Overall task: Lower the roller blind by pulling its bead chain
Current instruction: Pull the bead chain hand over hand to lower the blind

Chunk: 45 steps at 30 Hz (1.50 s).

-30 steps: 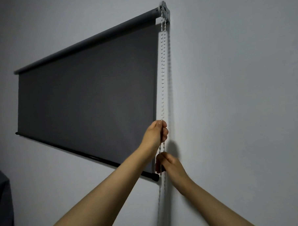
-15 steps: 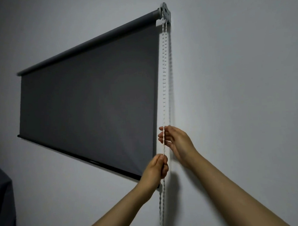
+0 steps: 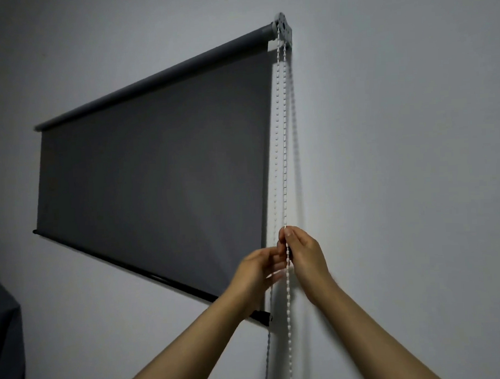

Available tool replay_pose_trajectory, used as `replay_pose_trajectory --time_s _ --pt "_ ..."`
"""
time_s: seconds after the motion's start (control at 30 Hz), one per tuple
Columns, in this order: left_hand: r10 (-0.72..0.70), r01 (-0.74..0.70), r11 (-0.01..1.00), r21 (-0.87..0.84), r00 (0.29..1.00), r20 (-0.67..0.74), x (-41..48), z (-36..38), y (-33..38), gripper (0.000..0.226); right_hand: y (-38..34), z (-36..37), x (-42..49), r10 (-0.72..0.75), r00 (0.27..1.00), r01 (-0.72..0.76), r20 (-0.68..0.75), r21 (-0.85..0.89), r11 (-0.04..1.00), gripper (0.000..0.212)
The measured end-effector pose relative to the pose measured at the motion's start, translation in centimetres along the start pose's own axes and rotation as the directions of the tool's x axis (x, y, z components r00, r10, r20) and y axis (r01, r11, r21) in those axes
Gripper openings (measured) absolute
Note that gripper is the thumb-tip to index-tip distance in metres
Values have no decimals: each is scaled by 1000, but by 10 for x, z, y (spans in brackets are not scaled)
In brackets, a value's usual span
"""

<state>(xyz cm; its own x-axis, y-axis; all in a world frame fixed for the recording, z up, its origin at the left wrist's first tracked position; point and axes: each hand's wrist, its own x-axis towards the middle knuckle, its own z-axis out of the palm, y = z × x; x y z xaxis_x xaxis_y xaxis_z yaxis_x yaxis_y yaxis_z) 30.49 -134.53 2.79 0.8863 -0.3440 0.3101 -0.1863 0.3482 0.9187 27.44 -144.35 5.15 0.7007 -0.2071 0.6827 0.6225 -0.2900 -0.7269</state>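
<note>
Your roller blind (image 3: 156, 170) hangs partly lowered, matte grey fabric ending in a glossy black bottom bar (image 3: 161, 278) low on the wall; more pulling seems left. Your right hand (image 3: 303, 255) pinches the white bead chain (image 3: 282, 130) at the blind's right edge; your left hand (image 3: 256, 273) is blurred, grip unclear.

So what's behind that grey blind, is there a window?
Only the dark blind itself shows, with plain wall around it. Whatever lies behind, window or more wall, is fully covered; no frame shows at its edges.
</note>
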Motion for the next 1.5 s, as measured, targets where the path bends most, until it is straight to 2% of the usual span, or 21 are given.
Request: replay_pose_trajectory --time_s 0.17,0.33,0.43,0.6,0.7,0.8,0.9,1.1,1.3,1.4,1.5 --pt "78 -78 993 -92 997 0 13 2 23 31 26 11 -25 48 996 -47 69 -6 999 28" --pt "96 -92 991 -94 995 42 26 14 49 34 36 15 -30 60 993 -57 106 -31 998 29" --pt "131 -130 991 -36 991 39 30 18 55 33 40 15 -29 83 987 -76 140 -54 996 30" --pt "249 -250 967 41 968 33 28 17 39 33 44 11 -17 258 937 -274 235 36 961 32" --pt "263 -267 958 103 964 46 18 17 21 33 40 12 -4 309 930 -336 199 118 934 34" --pt "238 -245 959 143 969 66 8 11 0 31 33 5 6 253 951 -292 177 248 924 41" --pt "159 -175 970 171 982 105 0 3 -14 31 20 -2 17 205 963 -254 173 335 908 32" --pt "62 -80 983 165 992 109 -8 -2 -18 32 -5 2 25 121 987 -134 108 121 984 30" --pt "-15 -16 981 192 988 155 -8 -3 -11 32 -3 1 12 23 999 -24 45 18 1000 32" --pt "-1 -13 985 170 996 87 -3 -4 -4 30 4 0 6 -11 1000 11 1 -42 999 32" --pt "54 -54 992 115 999 0 5 -3 6 29 17 5 -4 -37 999 41 37 -105 994 31"
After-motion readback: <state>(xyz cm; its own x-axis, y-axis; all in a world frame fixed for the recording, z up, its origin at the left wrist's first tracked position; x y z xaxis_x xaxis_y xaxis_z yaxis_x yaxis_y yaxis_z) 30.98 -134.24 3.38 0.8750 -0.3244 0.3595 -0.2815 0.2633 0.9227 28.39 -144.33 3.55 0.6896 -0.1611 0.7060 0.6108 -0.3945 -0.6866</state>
